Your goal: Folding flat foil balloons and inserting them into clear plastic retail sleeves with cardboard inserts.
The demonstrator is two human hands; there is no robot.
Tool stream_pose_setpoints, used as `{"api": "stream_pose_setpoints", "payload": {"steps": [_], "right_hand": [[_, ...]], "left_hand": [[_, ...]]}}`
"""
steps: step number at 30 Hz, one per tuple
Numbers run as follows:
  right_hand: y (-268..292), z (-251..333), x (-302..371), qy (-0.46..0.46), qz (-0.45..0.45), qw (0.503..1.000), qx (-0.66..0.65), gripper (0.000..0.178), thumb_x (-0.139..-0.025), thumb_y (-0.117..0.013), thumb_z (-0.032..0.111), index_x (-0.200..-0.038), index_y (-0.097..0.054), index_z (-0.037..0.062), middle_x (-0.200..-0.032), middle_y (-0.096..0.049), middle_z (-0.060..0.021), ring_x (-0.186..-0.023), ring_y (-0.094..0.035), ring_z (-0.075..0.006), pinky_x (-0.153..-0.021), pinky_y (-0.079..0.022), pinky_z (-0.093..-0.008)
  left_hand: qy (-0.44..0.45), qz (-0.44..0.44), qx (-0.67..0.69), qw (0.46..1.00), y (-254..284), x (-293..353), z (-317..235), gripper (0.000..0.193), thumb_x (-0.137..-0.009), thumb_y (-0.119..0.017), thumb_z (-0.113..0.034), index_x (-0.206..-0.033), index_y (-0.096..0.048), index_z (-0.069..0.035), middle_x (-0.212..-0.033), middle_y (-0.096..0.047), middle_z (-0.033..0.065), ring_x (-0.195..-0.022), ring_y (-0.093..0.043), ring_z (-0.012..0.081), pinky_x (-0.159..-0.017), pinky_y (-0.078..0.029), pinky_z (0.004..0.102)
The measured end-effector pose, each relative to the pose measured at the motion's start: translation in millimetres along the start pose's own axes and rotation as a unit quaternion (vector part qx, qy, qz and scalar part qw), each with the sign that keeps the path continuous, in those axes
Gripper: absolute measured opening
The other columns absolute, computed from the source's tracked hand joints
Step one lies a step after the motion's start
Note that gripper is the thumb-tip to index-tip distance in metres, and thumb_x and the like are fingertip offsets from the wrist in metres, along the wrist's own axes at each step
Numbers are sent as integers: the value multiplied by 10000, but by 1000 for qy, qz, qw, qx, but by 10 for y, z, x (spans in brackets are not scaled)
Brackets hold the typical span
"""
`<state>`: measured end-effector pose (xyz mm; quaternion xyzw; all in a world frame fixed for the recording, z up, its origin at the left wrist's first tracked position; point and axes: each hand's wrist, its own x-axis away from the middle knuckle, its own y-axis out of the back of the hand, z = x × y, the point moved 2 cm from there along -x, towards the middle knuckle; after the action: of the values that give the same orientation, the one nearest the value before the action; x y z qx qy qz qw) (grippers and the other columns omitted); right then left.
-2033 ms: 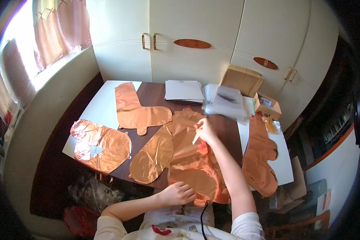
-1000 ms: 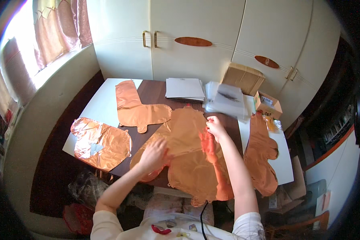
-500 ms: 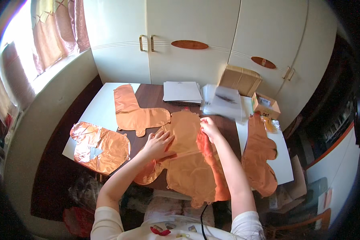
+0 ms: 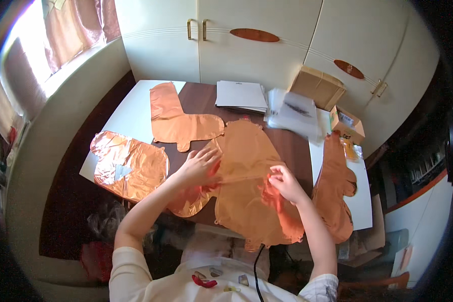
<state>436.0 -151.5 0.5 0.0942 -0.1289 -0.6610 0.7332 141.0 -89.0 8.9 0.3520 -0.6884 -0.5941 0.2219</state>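
A large flat copper-orange foil balloon [image 4: 246,161] lies in front of me on the dark tabletop, with several rounded lobes. My left hand [image 4: 201,167] rests on its left part, fingers stretched out and spread. At the balloon's right side my right hand [image 4: 287,185] has its fingers curled, thumb and fingertips pinching the foil. Below that hand the right edge curls up, shiny and creased. A shinier lobe [image 4: 189,201] sticks out under my left forearm.
Other flat foil balloons lie around: an L-shaped one [image 4: 186,126] behind left, a crinkled one [image 4: 131,166] at left, a long lobed one [image 4: 334,196] at right. Behind are white sheets [image 4: 240,94], clear plastic sleeves [image 4: 292,113], a carton [image 4: 317,86] and a small open box [image 4: 348,126].
My right hand has come nearer to me and slightly right, bringing the balloon's right edge lower and outward. My left hand stays spread on the foil. The whole view has shifted a little.
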Motion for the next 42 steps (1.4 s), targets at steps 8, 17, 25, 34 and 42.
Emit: {"api": "stream_pose_setpoints", "payload": {"steps": [8, 17, 25, 34, 42], "right_hand": [[-7, -119, 113, -34, 20, 997, -59, 319, -878, -546, 58, -1183, -459, 23, -1107, -472, -69, -902, -526, -118, -801, -457, -262], [-177, 110, 135, -90, 59, 986, -127, 294, -909, -532, 112, -1187, -449, 62, -968, -510, -31, -799, -503, -85, -715, -452, -241], [-197, 29, 101, -85, 75, 985, -127, 296, -909, -539, 117, -1188, -449, 76, -958, -530, -29, -833, -524, -87, -745, -472, -253], [-242, 140, -94, 238, -19, 914, 329, 345, -862, -567, 190, -1186, -546, 74, -1293, -492, -127, -1172, -483, -334, -965, -402, -425], [-517, -66, -143, 220, 16, 834, 505, 636, -885, -430, 477, -1385, -346, 93, -1450, -315, -118, -1360, -248, -290, -1104, -120, -525]], "left_hand": [[-133, 50, 12, 990, -65, 336, -63, 956, -680, -664, -608, -1394, -317, -76, -1446, -304, 146, -1354, -250, 307, -1054, -240, 497], [-133, 30, 7, 991, -109, 330, -162, 789, -762, -597, -534, -1350, -386, -51, -1412, -359, 139, -1322, -297, 301, -1014, -283, 489], [-129, 7, 20, 991, -114, 315, -174, 732, -792, -574, -495, -1342, -390, -49, -1404, -369, 136, -1306, -315, 302, -992, -301, 496], [-118, -38, -12, 992, -251, 204, -294, 678, -878, -480, -503, -1368, -354, -53, -1424, -337, 156, -1332, -292, 307, -1042, -265, 485], [-125, -5, -42, 991, -353, 145, -484, 797, -852, -392, -639, -1411, -295, -78, -1452, -294, 157, -1355, -234, 350, -1076, -160, 546]]}}
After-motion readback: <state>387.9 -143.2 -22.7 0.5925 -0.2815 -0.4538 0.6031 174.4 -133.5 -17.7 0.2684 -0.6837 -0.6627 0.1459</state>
